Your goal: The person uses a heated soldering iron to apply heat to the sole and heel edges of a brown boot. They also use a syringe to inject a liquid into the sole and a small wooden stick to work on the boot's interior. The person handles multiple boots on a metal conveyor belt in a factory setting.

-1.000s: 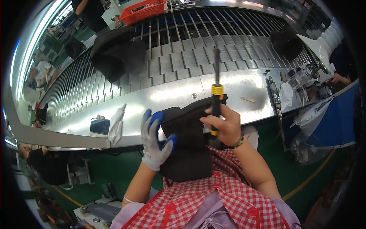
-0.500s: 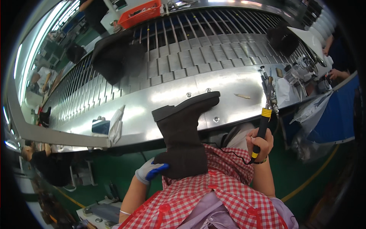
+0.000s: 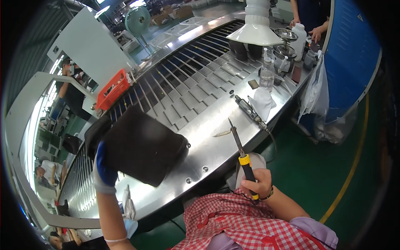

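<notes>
My left hand [image 3: 104,171], in a white and blue glove, grips a tall black boot [image 3: 143,148] and holds it out over the steel edge of the conveyor [image 3: 208,125]. The boot lies tilted, its shaft toward me. My right hand [image 3: 259,186] is bare, wears a wrist bracelet and is closed on the black and yellow handle of a soldering-iron-like tool [image 3: 241,153]. The tool's metal tip points up and away from me, over the steel ledge. The two hands are well apart.
A slatted conveyor runs up and to the right. On the steel ledge lie a pneumatic hand tool [image 3: 250,110], a white cloth [image 3: 263,102] and clear bottles [image 3: 267,75]. A red crate [image 3: 111,89] sits at the far side. A white hood [image 3: 255,31], other people and a blue panel [image 3: 352,58] stand around.
The view has swung to the right. My left hand has lifted the boot off my lap out over the conveyor edge. My right hand still holds the tool, now raised with its tip up.
</notes>
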A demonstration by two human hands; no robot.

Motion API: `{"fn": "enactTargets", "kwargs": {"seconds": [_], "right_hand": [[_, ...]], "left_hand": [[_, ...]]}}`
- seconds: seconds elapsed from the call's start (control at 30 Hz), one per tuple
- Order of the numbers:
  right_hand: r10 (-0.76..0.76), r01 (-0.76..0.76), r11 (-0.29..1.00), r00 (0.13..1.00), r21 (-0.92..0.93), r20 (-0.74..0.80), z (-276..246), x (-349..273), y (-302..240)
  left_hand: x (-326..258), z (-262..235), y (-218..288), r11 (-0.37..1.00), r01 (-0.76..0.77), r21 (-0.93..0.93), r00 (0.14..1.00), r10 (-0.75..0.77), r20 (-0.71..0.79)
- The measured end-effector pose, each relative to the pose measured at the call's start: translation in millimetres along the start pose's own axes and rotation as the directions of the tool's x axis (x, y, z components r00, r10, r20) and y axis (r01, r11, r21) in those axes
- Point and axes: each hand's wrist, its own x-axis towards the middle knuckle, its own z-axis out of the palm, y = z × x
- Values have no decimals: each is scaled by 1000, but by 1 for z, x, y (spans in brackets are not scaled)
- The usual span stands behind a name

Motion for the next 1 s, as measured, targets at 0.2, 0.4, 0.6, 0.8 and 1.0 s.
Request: {"fn": "enactTargets", "kwargs": {"seconds": [0.2, 0.4, 0.6, 0.8, 1.0], "right_hand": [[135, -139, 982, 990, 129, 43, -8, -18, 16], [140, -142, 981, 990, 135, 22, -8, -32, 40], [81, -84, 993, 996, 84, 39, -16, -24, 53], [226, -236, 970, 965, 65, 131, -36, -19, 56], [701, -684, 592, 698, 427, 147, -29, -17, 44]], "left_hand": [[148, 83, 39, 503, -518, 692, 845, 177, 504], [296, 167, -3, 960, 144, -240, 972, -92, 216], [393, 260, -106, 851, 155, -501, 955, 0, 295], [374, 328, -239, 902, 249, -352, 962, -273, -18], [338, 295, -240, 883, 466, 49, 804, -446, 393]]}}
